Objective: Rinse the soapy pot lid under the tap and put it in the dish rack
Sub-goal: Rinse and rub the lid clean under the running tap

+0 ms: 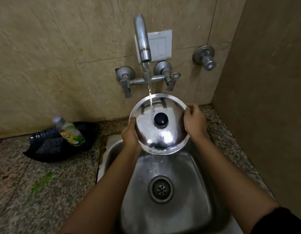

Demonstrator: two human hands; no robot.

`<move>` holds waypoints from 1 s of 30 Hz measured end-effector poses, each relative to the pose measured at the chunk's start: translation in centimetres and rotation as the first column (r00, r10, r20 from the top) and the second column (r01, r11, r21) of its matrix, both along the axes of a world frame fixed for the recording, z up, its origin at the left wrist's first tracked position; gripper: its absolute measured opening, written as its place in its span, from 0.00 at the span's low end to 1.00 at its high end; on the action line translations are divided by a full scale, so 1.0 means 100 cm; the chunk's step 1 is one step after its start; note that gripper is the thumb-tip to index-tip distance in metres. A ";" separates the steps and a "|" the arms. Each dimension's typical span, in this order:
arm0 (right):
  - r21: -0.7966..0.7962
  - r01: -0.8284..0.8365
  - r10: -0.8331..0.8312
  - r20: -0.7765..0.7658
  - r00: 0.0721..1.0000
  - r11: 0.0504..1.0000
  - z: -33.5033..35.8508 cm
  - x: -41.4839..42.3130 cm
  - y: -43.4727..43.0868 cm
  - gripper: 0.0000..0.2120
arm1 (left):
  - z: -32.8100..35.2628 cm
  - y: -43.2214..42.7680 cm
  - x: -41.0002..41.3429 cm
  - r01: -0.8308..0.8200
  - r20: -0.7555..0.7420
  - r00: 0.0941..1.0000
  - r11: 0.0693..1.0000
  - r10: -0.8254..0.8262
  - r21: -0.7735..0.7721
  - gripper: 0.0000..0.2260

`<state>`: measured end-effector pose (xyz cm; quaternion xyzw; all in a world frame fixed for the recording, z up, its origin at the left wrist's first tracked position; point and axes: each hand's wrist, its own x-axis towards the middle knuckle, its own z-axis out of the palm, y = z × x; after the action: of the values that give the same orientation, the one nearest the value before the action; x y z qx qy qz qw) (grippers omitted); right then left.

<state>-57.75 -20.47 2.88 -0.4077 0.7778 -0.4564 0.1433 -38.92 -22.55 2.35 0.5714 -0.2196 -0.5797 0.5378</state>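
Note:
A shiny steel pot lid (170,132) with a black knob (160,120) is held tilted over the sink (193,183), top side facing me. My left hand (130,134) grips its left rim and my right hand (194,119) grips its right rim. Water runs from the tap (143,41) in a thin stream onto the lid just above the knob and spreads down over the lower half. No dish rack is in view.
A black tray (45,152) on the granite counter at the left holds a dish soap bottle (70,130) and a dark scrub pad (50,146). Two tap handles (126,85) flank the spout. A separate wall valve (205,57) sits at the right, near a side wall.

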 end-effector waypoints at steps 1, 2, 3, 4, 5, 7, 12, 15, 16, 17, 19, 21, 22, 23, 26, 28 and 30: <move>-0.004 0.016 -0.016 -0.078 0.997 1.000 -0.003 -0.003 0.003 0.12 | 0.003 0.003 -0.006 0.022 0.040 0.999 0.999 -0.020 -0.039 0.12; -0.021 0.023 -0.026 -0.151 0.988 1.000 -0.007 -0.005 0.006 0.13 | 0.006 0.007 -0.010 0.055 0.102 0.994 0.994 -0.046 -0.091 0.13; -0.053 0.013 -0.024 -0.205 0.978 0.999 -0.009 -0.006 0.008 0.13 | 0.008 0.012 -0.013 0.105 0.179 0.981 0.983 -0.078 -0.150 0.14; -0.088 -0.015 -0.006 -0.236 0.972 0.996 -0.009 -0.006 0.009 0.13 | 0.010 0.016 -0.013 0.166 0.246 0.963 0.965 -0.114 -0.203 0.15; -0.119 -0.064 0.031 -0.259 0.965 0.991 -0.006 -0.006 0.009 0.13 | 0.011 0.021 -0.012 0.227 0.294 0.944 0.941 -0.150 -0.249 0.16; -0.113 -0.211 0.156 -0.370 0.916 0.971 0.002 0.001 0.009 0.12 | 0.011 0.025 -0.009 0.339 0.373 0.904 0.882 -0.209 -0.328 0.15; 0.088 -0.645 0.492 -0.727 0.479 0.759 0.022 0.033 -0.003 0.15 | 0.020 0.027 0.003 0.465 0.529 0.817 0.803 -0.228 -0.372 0.13; -0.010 -0.578 0.500 -0.489 0.715 0.816 0.023 0.015 -0.016 0.17 | 0.020 0.030 0.015 0.369 0.476 0.862 0.861 -0.175 -0.351 0.14; -0.017 -0.524 0.475 -0.397 0.785 0.852 0.023 0.011 -0.019 0.18 | 0.020 0.029 0.020 0.323 0.395 0.899 0.896 -0.190 -0.305 0.13; -0.002 -0.513 0.474 -0.381 0.794 0.858 0.025 0.012 -0.021 0.19 | 0.021 0.027 0.025 0.330 0.314 0.916 0.913 -0.249 -0.239 0.11; 0.084 -0.622 0.591 -0.428 0.683 0.779 0.036 0.027 -0.024 0.20 | 0.028 0.020 0.034 0.488 0.258 0.857 0.862 -0.445 -0.133 0.10; 0.178 -0.735 0.695 -0.523 0.493 0.655 0.044 0.047 -0.024 0.20 | 0.036 0.011 0.041 0.617 0.336 0.767 0.773 -0.547 -0.148 0.10; 0.186 -0.761 0.712 -0.539 0.450 0.622 0.045 0.050 -0.025 0.19 | 0.040 0.009 0.042 0.621 0.364 0.762 0.765 -0.536 -0.173 0.09; 0.158 -0.768 0.721 -0.501 0.479 0.620 0.044 0.049 -0.027 0.17 | 0.043 0.010 0.043 0.596 0.376 0.780 0.778 -0.501 -0.199 0.08; -0.049 -0.631 0.592 -0.295 0.750 0.774 0.038 0.037 -0.033 0.16 | 0.038 0.013 0.050 0.449 0.288 0.878 0.865 -0.382 -0.222 0.08; -0.054 -0.573 0.510 -0.394 0.765 0.818 0.042 0.041 -0.034 0.20 | 0.036 0.012 0.054 0.476 0.221 0.872 0.860 -0.436 -0.182 0.10; 0.072 -0.656 0.570 -0.572 0.590 0.751 0.048 0.057 -0.033 0.21 | 0.035 0.005 0.054 0.582 0.333 0.791 0.799 -0.514 -0.151 0.14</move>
<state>-52.01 -23.78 7.69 -0.7750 0.5590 -0.2935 0.0266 -33.57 -22.03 5.88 0.4860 -0.5194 -0.5942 0.3754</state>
